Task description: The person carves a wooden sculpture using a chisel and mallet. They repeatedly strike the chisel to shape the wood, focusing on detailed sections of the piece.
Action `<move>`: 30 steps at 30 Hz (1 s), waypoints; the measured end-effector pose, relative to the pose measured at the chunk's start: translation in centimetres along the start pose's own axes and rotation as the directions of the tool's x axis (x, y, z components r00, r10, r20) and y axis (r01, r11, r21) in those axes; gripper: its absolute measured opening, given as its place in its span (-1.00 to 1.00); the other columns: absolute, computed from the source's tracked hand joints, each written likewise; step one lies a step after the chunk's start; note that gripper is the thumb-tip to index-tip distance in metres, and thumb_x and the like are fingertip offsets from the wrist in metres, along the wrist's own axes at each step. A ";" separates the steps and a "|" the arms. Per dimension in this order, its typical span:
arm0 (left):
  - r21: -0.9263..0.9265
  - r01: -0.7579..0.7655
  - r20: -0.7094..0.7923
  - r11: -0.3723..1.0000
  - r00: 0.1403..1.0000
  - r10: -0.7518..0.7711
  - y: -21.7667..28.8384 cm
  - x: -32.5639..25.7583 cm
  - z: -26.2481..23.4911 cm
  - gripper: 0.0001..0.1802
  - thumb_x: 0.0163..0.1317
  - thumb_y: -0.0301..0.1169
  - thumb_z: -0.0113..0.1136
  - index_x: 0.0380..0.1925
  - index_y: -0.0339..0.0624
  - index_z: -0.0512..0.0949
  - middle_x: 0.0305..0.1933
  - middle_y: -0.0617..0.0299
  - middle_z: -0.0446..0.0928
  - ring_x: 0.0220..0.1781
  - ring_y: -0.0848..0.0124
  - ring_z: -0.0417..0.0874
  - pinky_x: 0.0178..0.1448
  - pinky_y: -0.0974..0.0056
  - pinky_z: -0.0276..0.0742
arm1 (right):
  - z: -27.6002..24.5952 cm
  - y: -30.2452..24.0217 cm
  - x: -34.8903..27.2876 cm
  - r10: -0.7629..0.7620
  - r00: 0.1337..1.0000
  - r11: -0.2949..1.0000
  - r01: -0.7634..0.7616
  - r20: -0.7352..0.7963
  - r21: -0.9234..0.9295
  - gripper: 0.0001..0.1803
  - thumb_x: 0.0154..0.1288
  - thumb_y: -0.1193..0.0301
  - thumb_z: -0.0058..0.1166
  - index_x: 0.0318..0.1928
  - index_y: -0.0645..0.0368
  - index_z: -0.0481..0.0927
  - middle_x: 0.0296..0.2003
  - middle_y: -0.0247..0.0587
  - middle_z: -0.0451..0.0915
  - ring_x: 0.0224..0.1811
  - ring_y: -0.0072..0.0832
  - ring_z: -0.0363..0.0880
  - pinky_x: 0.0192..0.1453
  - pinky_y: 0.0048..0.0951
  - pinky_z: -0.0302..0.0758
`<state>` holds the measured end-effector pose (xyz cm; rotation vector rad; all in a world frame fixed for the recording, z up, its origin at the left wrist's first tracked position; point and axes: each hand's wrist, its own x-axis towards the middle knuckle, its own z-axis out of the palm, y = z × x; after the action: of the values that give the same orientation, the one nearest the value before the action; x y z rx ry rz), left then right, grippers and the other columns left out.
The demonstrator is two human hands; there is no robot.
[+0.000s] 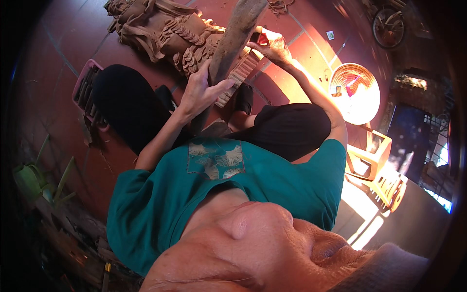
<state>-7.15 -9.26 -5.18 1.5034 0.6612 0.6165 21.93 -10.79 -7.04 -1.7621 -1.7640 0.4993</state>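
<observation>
1. Far left: a green watering can (30, 179) sits near the frame edge, well apart from your work. Above it, a pink tray (83, 86) of dark tools lies on the red tile floor (63, 39), just beside your left knee, prob. so it's w/in easy reach.
2. Top centre-left: the carved wooden piece (168, 34), an ornate scaly figure, lies on the floor in front of your legs, low enough to work on while seated.
3. Your left hand (202, 92) is wrapped around the long wooden post (233, 41), fingers curled on it, thumb across. The post runs up to the top edge, tilted right and crossing the carving; the grip looks meant to steady it.
4. Your right hand (270, 46) is up at the post's right side, fingers pinched on a small red object (262, 39). Can't tell what it is; it's pressed close to the wood.
5. Right: a conical straw hat (355, 92) lies on the floor, near your right elbow but apart from it.
6. Below it stands an orange plastic stool (372, 155) in sun, unused.
</observation>
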 end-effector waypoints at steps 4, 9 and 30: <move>0.196 0.039 0.105 0.980 0.993 -0.060 -1.0 0.6 -0.4 -0.31 0.23 -0.14 0.39 0.19 -0.43 0.45 -0.34 0.05 0.64 -0.46 0.38 0.63 -0.22 0.23 0.59 | 1.0 1.8 0.0 -0.104 0.993 0.992 0.100 -0.051 -0.074 -0.68 0.23 0.22 0.43 -0.19 0.16 0.64 -0.41 -0.18 0.68 -0.37 -0.32 0.70 -0.21 -0.32 0.62; 0.100 0.131 0.115 0.986 0.983 -0.142 -0.1 0.3 -0.7 -0.30 0.21 -0.08 0.39 0.14 -0.43 0.46 -0.34 -0.04 0.64 -0.36 0.23 0.70 -0.17 0.19 0.60 | 1.2 2.4 -0.3 -0.072 0.996 0.997 0.070 -0.046 -0.040 -0.68 0.22 0.23 0.44 -0.30 0.18 0.61 -0.43 -0.18 0.66 -0.36 -0.29 0.70 -0.22 -0.31 0.60; 0.014 0.204 0.075 0.979 0.976 -0.205 -0.2 0.0 -1.7 -0.35 0.30 -0.21 0.38 0.23 -0.43 0.43 -0.26 0.20 0.58 -0.43 0.55 0.54 -0.40 0.40 0.50 | 0.3 1.7 -0.6 0.183 0.982 0.983 -0.182 -0.054 0.025 -0.62 0.21 0.22 0.46 -0.14 0.23 0.67 -0.30 -0.26 0.76 -0.23 -0.58 0.70 -0.10 -0.47 0.59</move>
<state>-8.35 -8.12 -5.32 1.4350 0.7486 0.3983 23.01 -11.22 -8.49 -1.9152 -1.5622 0.5349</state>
